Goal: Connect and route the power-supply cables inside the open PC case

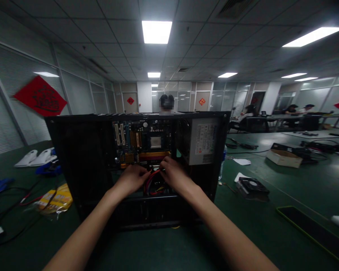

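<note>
Apparently, the multicoloured wire bundle [148,183], arching rightward between them, is being pinched by left hand [132,178] and right hand [174,173].

I count my 2 hands [131,178], 1 computer case [87,117], 1 motherboard [145,130], 1 power supply [203,145]; toward the left edge of the worktop [250,222], 1 yellow packet [56,198]; toward its right, 1 cardboard box [283,159].

on inspection i found the table [259,241] green-topped. a black computer case [124,210] stood upright on it, open-sided. to its left lay a yellow packet [56,199], a blue item [48,169] and white objects [43,156], unidentified. to its right lay a black fan unit [253,184], a cardboard box [283,160] and a dark, green-edged panel [313,227].
</note>
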Action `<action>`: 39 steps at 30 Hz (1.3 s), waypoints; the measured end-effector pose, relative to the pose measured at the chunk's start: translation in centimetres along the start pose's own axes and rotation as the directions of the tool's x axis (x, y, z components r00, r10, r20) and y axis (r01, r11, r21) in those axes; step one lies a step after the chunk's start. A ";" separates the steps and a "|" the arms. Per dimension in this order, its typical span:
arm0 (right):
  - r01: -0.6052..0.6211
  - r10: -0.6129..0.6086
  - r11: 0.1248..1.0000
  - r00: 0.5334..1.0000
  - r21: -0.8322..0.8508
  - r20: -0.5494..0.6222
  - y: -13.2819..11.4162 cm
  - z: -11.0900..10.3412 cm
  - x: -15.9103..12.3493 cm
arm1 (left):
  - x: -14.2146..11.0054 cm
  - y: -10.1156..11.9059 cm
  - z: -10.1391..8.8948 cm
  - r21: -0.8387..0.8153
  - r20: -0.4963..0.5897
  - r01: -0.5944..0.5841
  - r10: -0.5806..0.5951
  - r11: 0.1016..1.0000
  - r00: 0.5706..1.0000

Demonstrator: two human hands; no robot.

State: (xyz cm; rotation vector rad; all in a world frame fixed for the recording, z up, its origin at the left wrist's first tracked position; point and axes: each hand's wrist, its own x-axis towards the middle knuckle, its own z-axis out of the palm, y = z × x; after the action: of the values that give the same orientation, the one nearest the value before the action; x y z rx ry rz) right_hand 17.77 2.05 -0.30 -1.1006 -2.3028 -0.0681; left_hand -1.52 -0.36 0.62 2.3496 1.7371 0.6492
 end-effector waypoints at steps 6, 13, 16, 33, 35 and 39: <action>0.007 -0.007 1.000 1.000 -0.022 0.014 0.0 0.0 0.0 | -0.3 0.5 -0.4 0.042 0.003 0.026 -0.026 0.999 1.000; 0.012 -0.012 1.000 1.000 -0.026 0.011 0.2 0.3 0.1 | -0.5 0.9 -0.7 0.079 -0.027 0.075 -0.073 0.994 0.997; 0.010 -0.010 1.000 1.000 -0.024 0.000 0.2 0.3 0.0 | -0.5 0.7 -0.6 0.092 -0.034 0.083 -0.080 0.992 0.996; 0.031 -0.018 0.993 0.994 -0.118 0.108 -0.9 -1.0 -0.2 | -0.1 1.0 -0.7 0.167 -0.052 0.086 -0.079 0.982 0.996; 0.025 -0.006 0.988 0.992 -0.153 0.124 -1.1 -1.2 -0.2 | -0.1 1.4 -0.9 0.181 -0.067 0.118 -0.107 0.976 0.992; 0.039 0.005 0.972 0.982 -0.231 0.188 -1.5 -1.3 0.2 | -0.2 1.8 -1.1 0.217 -0.066 0.118 -0.106 0.969 0.992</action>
State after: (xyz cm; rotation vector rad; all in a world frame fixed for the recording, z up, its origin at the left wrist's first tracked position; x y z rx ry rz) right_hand 17.24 0.80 1.18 -1.2508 -2.5223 -0.2582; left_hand -0.44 -1.28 2.27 2.3692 2.0467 0.5310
